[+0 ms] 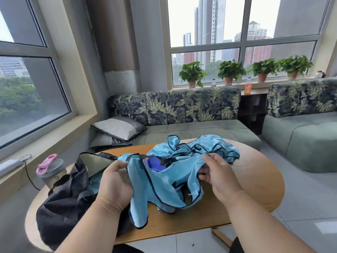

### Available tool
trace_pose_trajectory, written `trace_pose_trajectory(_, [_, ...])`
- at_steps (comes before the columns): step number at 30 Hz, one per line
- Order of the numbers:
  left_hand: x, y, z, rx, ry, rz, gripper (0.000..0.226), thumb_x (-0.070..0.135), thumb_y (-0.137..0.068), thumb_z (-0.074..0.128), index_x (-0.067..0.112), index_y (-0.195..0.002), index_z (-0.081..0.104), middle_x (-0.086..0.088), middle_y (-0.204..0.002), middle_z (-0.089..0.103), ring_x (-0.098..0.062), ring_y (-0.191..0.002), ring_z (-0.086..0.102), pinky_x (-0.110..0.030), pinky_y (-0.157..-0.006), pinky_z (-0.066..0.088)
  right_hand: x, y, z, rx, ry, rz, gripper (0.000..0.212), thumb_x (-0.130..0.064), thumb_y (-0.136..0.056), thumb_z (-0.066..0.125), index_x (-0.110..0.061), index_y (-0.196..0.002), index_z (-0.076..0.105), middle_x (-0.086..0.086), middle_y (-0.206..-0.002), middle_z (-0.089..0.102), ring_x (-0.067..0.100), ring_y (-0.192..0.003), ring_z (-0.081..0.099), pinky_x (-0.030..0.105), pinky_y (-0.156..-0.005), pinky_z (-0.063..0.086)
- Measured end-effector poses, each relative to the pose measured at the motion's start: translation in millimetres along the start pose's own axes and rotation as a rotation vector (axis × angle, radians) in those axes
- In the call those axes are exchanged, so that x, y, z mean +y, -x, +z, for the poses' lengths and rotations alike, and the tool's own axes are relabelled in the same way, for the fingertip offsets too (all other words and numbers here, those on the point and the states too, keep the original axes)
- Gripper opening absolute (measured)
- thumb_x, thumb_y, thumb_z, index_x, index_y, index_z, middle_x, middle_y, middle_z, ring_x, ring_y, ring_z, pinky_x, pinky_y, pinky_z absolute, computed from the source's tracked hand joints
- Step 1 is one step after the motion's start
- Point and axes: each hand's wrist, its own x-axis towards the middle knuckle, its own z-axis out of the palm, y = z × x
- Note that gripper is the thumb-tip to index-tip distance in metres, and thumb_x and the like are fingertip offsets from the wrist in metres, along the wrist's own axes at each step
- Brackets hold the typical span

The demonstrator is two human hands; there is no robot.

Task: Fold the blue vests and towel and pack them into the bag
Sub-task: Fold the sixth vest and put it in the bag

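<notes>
A light blue vest (164,185) with dark trim hangs crumpled between my hands above the wooden table (255,179). My left hand (114,181) grips its left side, thumb pinching the cloth. My right hand (217,172) pinches the vest's right edge by the trim. More light blue vests (195,148) lie bunched behind it on the table. A darker blue cloth (155,164), perhaps the towel, peeks out beneath them. The black bag (65,203) sits open at the table's left end, its pale lining showing.
A grey bottle with a pink lid (50,170) stands behind the bag at the table's left edge. A green sofa (200,128) with leaf-print backrest and grey pillows lies beyond the table. Potted plants (230,72) line the windowsill.
</notes>
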Motion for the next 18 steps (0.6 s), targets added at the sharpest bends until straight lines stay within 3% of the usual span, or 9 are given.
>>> trace_pose_trajectory(2, [1.7,-9.1,-6.7,0.008,-0.024,0.023,0.051,0.013,-0.065,0.072,0.007,-0.115,0.06,-0.022,-0.107,0.064,-0.038,-0.098,0.064,-0.047,-0.091,0.056,-7.2,-1.9,2.2,-0.01,-0.021,-0.014,0.011,-0.025,-0.105,0.062,-0.016,-0.099,0.064,0.006,-0.092,0.075,0.017,-0.078,0.068,0.026,-0.06,0.055])
trace_pose_trajectory(3, [0.6,-13.7,-9.5,0.034,-0.1,0.049,0.047,0.01,-0.071,0.068,0.012,-0.117,0.059,-0.021,-0.11,0.065,-0.037,-0.1,0.065,-0.048,-0.09,0.058,-10.6,-1.1,3.4,-0.016,-0.028,-0.016,0.01,-0.025,-0.105,0.063,-0.017,-0.099,0.065,0.005,-0.093,0.075,0.017,-0.08,0.068,0.025,-0.061,0.056])
trace_pose_trajectory(6, [-15.1,-18.5,-15.3,0.199,-0.639,0.068,0.037,0.017,-0.074,0.061,0.016,-0.111,0.064,-0.02,-0.108,0.074,-0.035,-0.093,0.07,-0.057,-0.088,0.059,-4.7,-1.5,2.6,-0.026,0.016,-0.018,0.009,-0.021,-0.105,0.061,-0.019,-0.101,0.069,0.005,-0.099,0.077,0.018,-0.089,0.068,0.03,-0.074,0.056])
trace_pose_trajectory(10, [-41.3,-11.9,-25.9,0.329,-1.142,-0.015,0.024,0.017,-0.08,0.063,0.012,-0.103,0.057,-0.015,-0.093,0.068,-0.024,-0.067,0.061,-0.037,-0.06,0.052,16.6,0.9,-0.2,-0.185,0.123,0.094,0.028,-0.015,-0.109,0.051,-0.029,-0.125,0.07,-0.005,-0.119,0.077,0.016,-0.11,0.071,0.038,-0.1,0.05])
trace_pose_trajectory(11, [-47.3,-11.7,-28.6,0.345,-1.229,-0.024,0.026,0.022,-0.079,0.062,0.012,-0.101,0.054,-0.016,-0.098,0.066,-0.025,-0.07,0.061,-0.038,-0.061,0.053,24.0,1.2,-2.1,-0.229,0.175,0.133,0.033,-0.013,-0.109,0.05,-0.032,-0.131,0.066,-0.009,-0.125,0.075,0.013,-0.116,0.068,0.039,-0.104,0.047])
trace_pose_trajectory(13, [-57.9,-13.0,-34.6,0.389,-1.475,-0.06,0.035,0.034,-0.078,0.063,0.015,-0.105,0.052,-0.012,-0.11,0.06,-0.031,-0.09,0.064,-0.044,-0.078,0.057,40.6,-0.7,-11.1,-0.27,0.339,0.186,0.046,-0.002,-0.105,0.047,-0.035,-0.136,0.059,-0.014,-0.136,0.065,0.007,-0.126,0.059,0.035,-0.11,0.041])
trace_pose_trajectory(15, [-66.6,-12.1,-36.0,0.47,-1.682,-0.033,0.05,0.039,-0.085,0.065,0.014,-0.125,0.052,-0.009,-0.127,0.052,-0.034,-0.116,0.057,-0.044,-0.098,0.05,57.3,-2.3,-22.8,-0.247,0.51,0.217,0.057,0.007,-0.098,0.043,-0.036,-0.133,0.056,-0.012,-0.143,0.059,0.007,-0.134,0.053,0.031,-0.112,0.04])
trace_pose_trajectory(18, [-72.0,-8.8,-30.3,0.566,-1.751,0.206,0.081,0.042,-0.087,0.069,0.014,-0.155,0.034,-0.006,-0.146,0.041,-0.031,-0.135,0.042,-0.039,-0.112,0.037,74.3,-0.3,-31.5,-0.287,0.563,0.282,0.06,0.012,-0.096,0.042,-0.03,-0.137,0.054,-0.014,-0.139,0.061,0.01,-0.131,0.058,0.037,-0.112,0.047])
